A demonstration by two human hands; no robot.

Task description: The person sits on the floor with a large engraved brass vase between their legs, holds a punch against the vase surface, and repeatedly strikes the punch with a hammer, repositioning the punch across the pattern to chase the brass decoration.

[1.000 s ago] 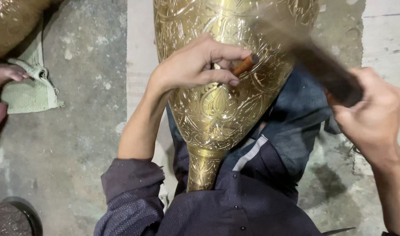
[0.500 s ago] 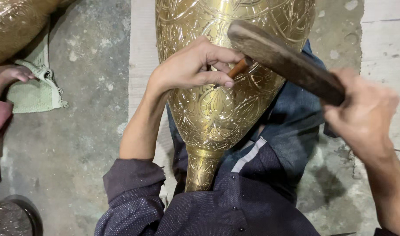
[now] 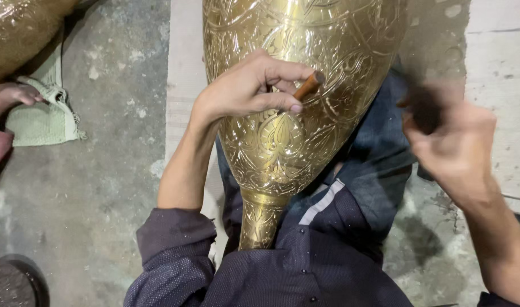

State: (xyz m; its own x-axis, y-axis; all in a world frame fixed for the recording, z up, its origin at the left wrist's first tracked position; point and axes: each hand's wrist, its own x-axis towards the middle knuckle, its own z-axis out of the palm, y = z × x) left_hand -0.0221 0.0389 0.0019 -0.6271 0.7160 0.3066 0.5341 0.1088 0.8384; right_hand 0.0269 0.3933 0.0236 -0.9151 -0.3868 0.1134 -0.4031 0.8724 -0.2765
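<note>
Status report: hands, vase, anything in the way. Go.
Left hand pinches punch against brass vase. Right hand grips hammer, blurred, clear of the punch. Another person's hand far left, not in the way.

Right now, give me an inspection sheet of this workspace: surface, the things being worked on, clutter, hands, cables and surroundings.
Surface: grey concrete floor, stained and dusty.
Job's things: large engraved brass vase lying across the person's lap, narrow neck toward the body; brown punch set against its wall; dark hammer handle, motion-blurred.
Clutter: pale green cloth on the floor at left.
Hands: left hand pinches the punch, resting on the vase; right hand grips the hammer handle, off the vase.
Cables: nothing seen.
Surroundings: second brass vessel at top left, another person's hand below it; dark round object at bottom left.
</note>
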